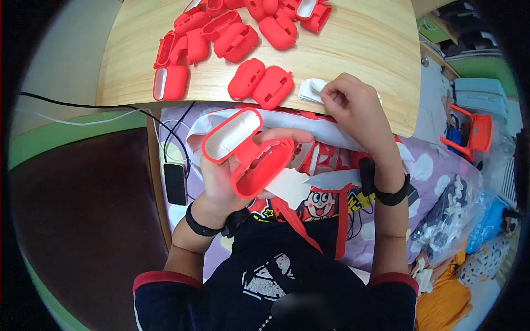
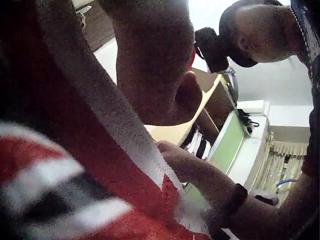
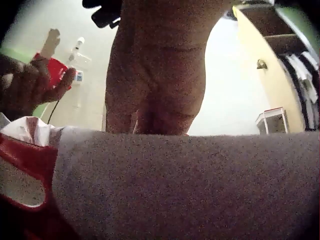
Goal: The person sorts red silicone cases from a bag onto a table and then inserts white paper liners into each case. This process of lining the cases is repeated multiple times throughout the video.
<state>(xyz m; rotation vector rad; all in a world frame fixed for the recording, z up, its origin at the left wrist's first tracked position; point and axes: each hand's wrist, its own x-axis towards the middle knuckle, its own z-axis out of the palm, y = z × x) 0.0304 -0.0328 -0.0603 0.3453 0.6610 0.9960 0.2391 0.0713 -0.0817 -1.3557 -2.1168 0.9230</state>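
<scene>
My left hand (image 1: 232,171) grips an open red silicone earbud-case cover (image 1: 243,149) above my lap, its hinged lid (image 1: 231,134) tipped up and the white lining showing. My right hand (image 1: 350,102) rests at the front edge of the wooden table (image 1: 364,44), its fingers pinching a small white folded piece (image 1: 312,88) from a little stack there. Two closed red covers (image 1: 259,81) lie on the table just left of that hand. In the right wrist view the left hand (image 3: 30,85) with the red cover (image 3: 52,67) shows at far left.
Several more red covers (image 1: 232,27) are heaped at the table's far side. A white-and-red printed bag (image 1: 320,160) lies across my lap. A black phone (image 1: 175,183) with cables hangs at left. A red stool (image 1: 475,132) and clutter fill the floor at right.
</scene>
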